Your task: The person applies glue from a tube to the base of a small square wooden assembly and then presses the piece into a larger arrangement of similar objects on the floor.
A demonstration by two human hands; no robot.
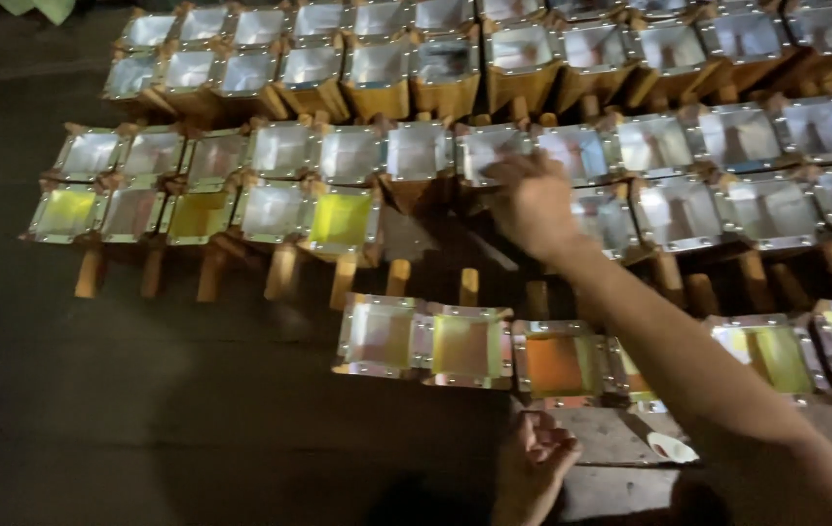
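My right hand (533, 203) reaches forward over rows of square wooden-framed boxes with shiny metal rims. Its fingers rest on the near rim of one silver-lined box (474, 148) in the middle row; motion blur hides whether they grip it. My left hand (531, 466) stays low near the bottom edge, fingers curled in, with nothing visible in it. Just ahead of it lies a short row of boxes, one with an orange inside (557, 362) and one yellowish (469, 346).
Several rows of the same boxes (377, 73) fill the far and right side, some on wooden legs (343, 278). Some have yellow-green insides (341, 219). A small white dish-like object (671, 448) lies by my right arm. Dark wooden floor (124, 409) spreads to the left.
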